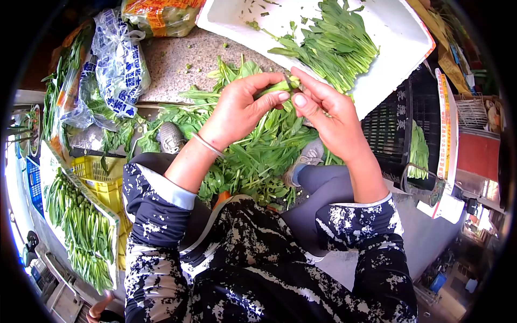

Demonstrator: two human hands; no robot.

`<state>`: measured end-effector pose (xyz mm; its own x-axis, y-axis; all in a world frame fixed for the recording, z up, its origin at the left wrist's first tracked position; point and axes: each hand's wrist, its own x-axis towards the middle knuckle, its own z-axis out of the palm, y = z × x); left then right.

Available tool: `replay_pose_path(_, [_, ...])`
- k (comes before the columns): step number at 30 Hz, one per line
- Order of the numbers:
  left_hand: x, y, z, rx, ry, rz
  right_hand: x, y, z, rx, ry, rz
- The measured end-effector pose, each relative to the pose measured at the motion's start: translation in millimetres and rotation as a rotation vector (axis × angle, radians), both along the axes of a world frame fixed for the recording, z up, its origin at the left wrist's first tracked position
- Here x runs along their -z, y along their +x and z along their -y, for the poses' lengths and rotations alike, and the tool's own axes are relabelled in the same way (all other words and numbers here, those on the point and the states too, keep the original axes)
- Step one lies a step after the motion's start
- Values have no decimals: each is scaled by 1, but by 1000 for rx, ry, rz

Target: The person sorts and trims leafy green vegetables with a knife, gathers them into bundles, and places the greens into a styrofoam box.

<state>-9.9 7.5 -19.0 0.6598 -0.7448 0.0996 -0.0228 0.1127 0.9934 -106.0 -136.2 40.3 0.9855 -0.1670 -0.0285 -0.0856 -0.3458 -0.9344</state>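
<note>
My left hand [239, 113], a bangle on its wrist, is closed around a green leafy-vegetable stem [273, 88]. The stem's cut end points toward my right hand [331, 110]. Thumb and fingers of that hand are pinched at the stem's end, around what looks like a small dark blade [288, 81]; most of it is hidden by the fingers. Below both hands a heap of loose green leaves and stalks [258, 156] covers the ground between my shoes. Just beyond, a bundle of leafy greens [342, 46] lies in a white foam box [229, 16].
Plastic bags [121, 64] of vegetables stand at upper left. A foam box [116, 258] of bundled greens and a yellow crate [99, 171] are on the left. On the right is a black crate [379, 129]. Part of another person's arm [99, 307] shows at lower left.
</note>
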Motion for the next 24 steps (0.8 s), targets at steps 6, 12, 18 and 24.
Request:
replay_pose_path(6, [-6, -2, -1, -15, -35, -13, -2, 1, 3, -58, 6, -27])
replay_pose_path(12, [-11, -1, -3, 66, 106, 39, -4, 1, 10, -34, 57, -76])
replay_pose_path(18, [-9, -3, -3, 113, 65, -175, 4, 3, 24, -40, 318, -215])
replay_pose_path(24, [-7, -5, 0, 108, 114, -198, 35, 11, 48, 21, 477, -334])
